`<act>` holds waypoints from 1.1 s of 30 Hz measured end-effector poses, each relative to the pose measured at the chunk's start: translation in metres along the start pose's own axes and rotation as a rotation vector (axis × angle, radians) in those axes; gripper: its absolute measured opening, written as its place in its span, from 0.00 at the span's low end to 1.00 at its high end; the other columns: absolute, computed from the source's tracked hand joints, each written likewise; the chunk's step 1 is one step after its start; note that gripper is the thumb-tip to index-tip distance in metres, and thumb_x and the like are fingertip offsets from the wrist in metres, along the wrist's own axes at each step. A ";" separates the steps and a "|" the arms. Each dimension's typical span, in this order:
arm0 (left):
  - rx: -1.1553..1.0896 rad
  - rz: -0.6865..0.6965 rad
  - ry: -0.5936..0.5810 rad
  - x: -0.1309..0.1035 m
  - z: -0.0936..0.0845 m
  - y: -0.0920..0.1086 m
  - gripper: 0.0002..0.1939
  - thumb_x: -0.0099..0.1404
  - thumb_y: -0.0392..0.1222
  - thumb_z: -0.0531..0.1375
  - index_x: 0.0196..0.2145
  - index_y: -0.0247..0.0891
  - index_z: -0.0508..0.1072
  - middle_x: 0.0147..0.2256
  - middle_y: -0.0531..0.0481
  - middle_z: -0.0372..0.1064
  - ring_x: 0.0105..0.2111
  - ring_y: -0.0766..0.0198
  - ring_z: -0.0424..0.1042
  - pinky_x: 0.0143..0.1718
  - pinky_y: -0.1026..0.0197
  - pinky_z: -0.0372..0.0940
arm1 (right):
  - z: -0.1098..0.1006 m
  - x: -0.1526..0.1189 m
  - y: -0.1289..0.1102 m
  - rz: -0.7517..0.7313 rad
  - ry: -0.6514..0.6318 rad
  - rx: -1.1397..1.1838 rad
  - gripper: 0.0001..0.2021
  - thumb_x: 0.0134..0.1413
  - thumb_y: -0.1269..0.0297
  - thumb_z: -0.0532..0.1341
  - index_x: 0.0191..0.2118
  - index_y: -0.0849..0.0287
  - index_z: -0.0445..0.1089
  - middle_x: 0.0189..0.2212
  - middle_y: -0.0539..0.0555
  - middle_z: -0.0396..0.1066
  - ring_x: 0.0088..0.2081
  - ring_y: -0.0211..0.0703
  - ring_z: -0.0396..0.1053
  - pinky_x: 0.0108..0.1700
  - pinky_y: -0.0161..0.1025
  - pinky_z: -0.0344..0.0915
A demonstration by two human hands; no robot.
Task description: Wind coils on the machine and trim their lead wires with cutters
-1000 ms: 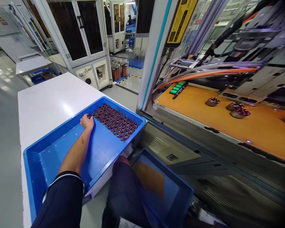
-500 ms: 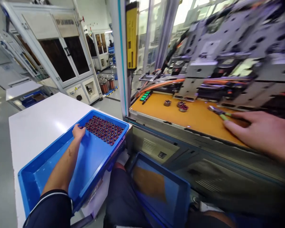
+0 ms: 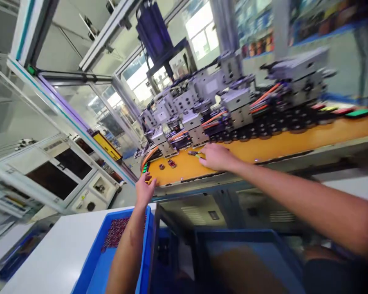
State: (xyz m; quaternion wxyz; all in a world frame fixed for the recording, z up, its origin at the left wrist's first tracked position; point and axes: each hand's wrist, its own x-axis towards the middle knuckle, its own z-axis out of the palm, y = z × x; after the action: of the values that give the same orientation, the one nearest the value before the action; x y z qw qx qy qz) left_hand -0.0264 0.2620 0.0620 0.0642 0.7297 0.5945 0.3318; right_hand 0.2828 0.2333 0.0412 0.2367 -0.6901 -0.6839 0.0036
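Note:
My right hand (image 3: 217,157) is closed around the green handles of a pair of pliers (image 3: 195,154), whose metal jaws point left, low over the orange work surface (image 3: 245,150). Left of the jaws, a few small round parts with dark red windings (image 3: 171,163) sit on that surface. My left hand (image 3: 145,188) is at the surface's left end, its fingers spread and nothing visible in them. Below it, under my forearm, the blue tray (image 3: 93,249) holds many small dark red parts (image 3: 118,232) packed in rows.
Metal machine fixtures (image 3: 199,132) with orange hoses line the back of the orange surface. Round black parts (image 3: 265,130) stand in rows at the right. A white table (image 3: 46,249) carries the blue tray. A dark bin (image 3: 239,237) sits below the ledge.
My left hand has left the blue tray and come up to the orange surface, fingers now spread. The view has swung right. My right hand still has the pliers.

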 end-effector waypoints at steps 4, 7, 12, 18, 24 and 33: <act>-0.144 -0.125 -0.002 0.035 0.043 0.038 0.17 0.68 0.45 0.60 0.52 0.35 0.69 0.48 0.43 0.71 0.45 0.57 0.73 0.47 0.48 0.71 | -0.004 -0.002 -0.002 -0.019 0.002 -0.064 0.15 0.64 0.57 0.59 0.50 0.62 0.69 0.50 0.58 0.69 0.50 0.47 0.68 0.53 0.50 0.68; -0.294 -0.247 0.033 0.050 0.054 0.049 0.18 0.68 0.44 0.59 0.53 0.35 0.69 0.51 0.43 0.69 0.48 0.55 0.72 0.48 0.46 0.70 | -0.002 -0.007 0.000 -0.052 -0.010 -0.119 0.15 0.64 0.57 0.59 0.51 0.62 0.68 0.50 0.58 0.69 0.50 0.46 0.69 0.53 0.50 0.68; -0.536 -0.266 0.088 0.016 0.029 0.047 0.26 0.60 0.35 0.65 0.55 0.34 0.66 0.46 0.42 0.72 0.43 0.57 0.75 0.48 0.50 0.70 | 0.003 -0.005 0.008 -0.109 0.032 -0.060 0.15 0.64 0.58 0.59 0.50 0.62 0.69 0.48 0.57 0.70 0.48 0.45 0.70 0.51 0.49 0.70; -0.829 -0.145 0.099 -0.118 -0.012 0.050 0.38 0.51 0.34 0.69 0.57 0.38 0.59 0.43 0.44 0.76 0.41 0.62 0.77 0.46 0.58 0.71 | -0.016 -0.035 -0.017 -0.288 0.224 0.178 0.16 0.61 0.66 0.60 0.52 0.68 0.69 0.54 0.67 0.67 0.57 0.54 0.66 0.59 0.55 0.64; -0.909 0.205 0.050 -0.215 -0.018 0.068 0.36 0.57 0.26 0.66 0.59 0.48 0.60 0.46 0.48 0.76 0.43 0.66 0.76 0.46 0.63 0.71 | -0.060 -0.145 -0.070 -0.930 0.167 0.388 0.14 0.62 0.70 0.58 0.53 0.63 0.69 0.55 0.62 0.70 0.55 0.47 0.69 0.53 0.42 0.71; -1.067 0.240 -0.025 -0.235 -0.008 0.071 0.41 0.56 0.25 0.67 0.61 0.47 0.58 0.44 0.49 0.73 0.40 0.67 0.76 0.43 0.65 0.74 | -0.063 -0.216 -0.064 -0.768 -0.357 0.565 0.13 0.66 0.70 0.53 0.35 0.60 0.74 0.23 0.50 0.72 0.24 0.33 0.67 0.28 0.32 0.60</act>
State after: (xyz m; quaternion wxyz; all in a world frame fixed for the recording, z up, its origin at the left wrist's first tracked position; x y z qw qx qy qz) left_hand 0.0110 0.0255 0.0067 0.3942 0.6623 0.2553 0.5837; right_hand 0.2294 0.0059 0.0492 0.2777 -0.2865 -0.8904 0.2192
